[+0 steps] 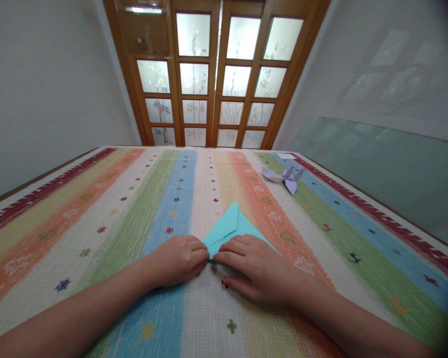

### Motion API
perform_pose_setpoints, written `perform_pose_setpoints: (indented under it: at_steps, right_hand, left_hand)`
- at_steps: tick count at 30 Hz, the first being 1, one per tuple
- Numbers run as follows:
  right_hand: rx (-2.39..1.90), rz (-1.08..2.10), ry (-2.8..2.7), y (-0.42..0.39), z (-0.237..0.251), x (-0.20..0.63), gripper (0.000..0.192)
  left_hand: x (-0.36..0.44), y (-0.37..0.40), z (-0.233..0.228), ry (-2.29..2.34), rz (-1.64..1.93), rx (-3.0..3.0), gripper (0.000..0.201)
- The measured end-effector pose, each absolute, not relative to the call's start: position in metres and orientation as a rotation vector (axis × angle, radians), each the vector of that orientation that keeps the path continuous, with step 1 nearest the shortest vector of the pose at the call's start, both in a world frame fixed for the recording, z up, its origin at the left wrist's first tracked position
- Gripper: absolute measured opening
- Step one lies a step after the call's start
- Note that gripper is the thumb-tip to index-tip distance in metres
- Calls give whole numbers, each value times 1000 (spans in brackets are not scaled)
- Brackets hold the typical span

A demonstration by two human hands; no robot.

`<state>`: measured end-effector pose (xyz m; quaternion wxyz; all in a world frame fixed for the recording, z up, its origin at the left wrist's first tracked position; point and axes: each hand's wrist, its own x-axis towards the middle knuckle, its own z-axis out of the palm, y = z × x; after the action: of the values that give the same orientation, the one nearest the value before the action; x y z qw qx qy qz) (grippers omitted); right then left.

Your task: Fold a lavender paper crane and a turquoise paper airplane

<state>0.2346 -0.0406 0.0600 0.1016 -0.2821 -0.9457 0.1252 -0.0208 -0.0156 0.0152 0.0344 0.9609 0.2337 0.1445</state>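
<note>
A turquoise sheet of origami paper, folded into a triangular shape with its peak pointing away from me, lies on the striped tablecloth. A folded flap edge runs across its left half. My left hand is closed at the paper's left corner, fingers curled and pinching it; the fingertips are partly hidden. Over the near right part of the paper lies my right hand, its fingers resting on the sheet near the bottom edge. The right thumb is spread below, apart from the paper.
Two lilac folded paper figures stand toward the far right of the table. A small white paper lies at the far edge. A pale green glass panel leans along the right wall. Wooden glazed doors are beyond the table.
</note>
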Motion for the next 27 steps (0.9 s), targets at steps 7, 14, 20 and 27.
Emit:
perform_pose_setpoints:
  at_steps: [7, 14, 20, 27]
  right_hand:
    - [-964, 250, -2747, -29, 54, 241, 19]
    - [-927, 482, -2841, -21, 61, 253, 17]
    - [-863, 641, -2827, -17, 58, 259, 15]
    - [-957, 375, -2723, -13, 53, 252, 11]
  left_hand:
    - [-17, -18, 19, 747, 523, 2910, 23]
    - [-16, -19, 20, 628, 634, 2884, 24]
    - [-17, -22, 17, 620, 527, 2855, 24]
    - [-14, -23, 22, 576, 491, 2744, 30]
